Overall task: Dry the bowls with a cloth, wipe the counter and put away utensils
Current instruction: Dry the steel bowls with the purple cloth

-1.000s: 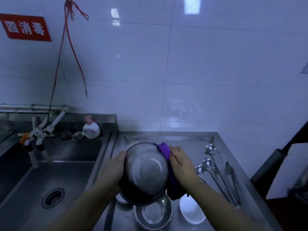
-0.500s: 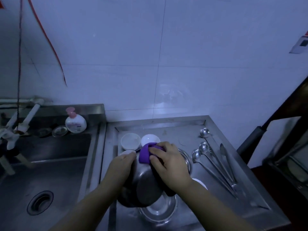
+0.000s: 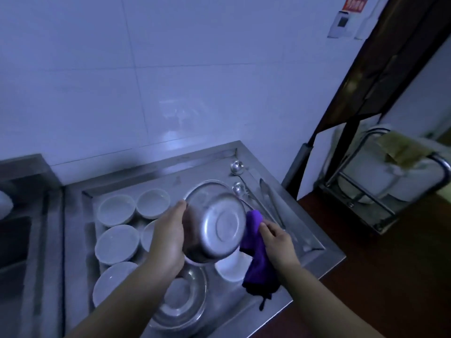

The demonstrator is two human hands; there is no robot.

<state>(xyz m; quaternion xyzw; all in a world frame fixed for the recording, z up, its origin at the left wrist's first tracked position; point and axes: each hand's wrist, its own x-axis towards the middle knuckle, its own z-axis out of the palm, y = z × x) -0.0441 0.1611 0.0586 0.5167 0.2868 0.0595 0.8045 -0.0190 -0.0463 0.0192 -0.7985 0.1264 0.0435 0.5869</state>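
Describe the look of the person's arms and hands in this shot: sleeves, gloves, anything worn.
Both forearms are bare as far as the frame shows, with no sleeve in sight. The left hand and right hand wear no gloves. No ring, watch or bracelet can be made out, though the dim bluish light hides fine detail.

White tiled wall [image 3: 170, 81] behind, glossy, faint reflections. Far right on the wall: a red sign [image 3: 354, 4] above a white switch box [image 3: 341, 24]; lettering unreadable. Dark door frame [image 3: 380, 69] leans across the right side. Beyond it, a metal-tube stand [image 3: 366, 186] carrying a white container [image 3: 400, 176], a yellowish cloth [image 3: 402, 148] draped on top. Dark reddish floor [image 3: 390, 276] near right. Sink basin edge [image 3: 14, 240] at far left.
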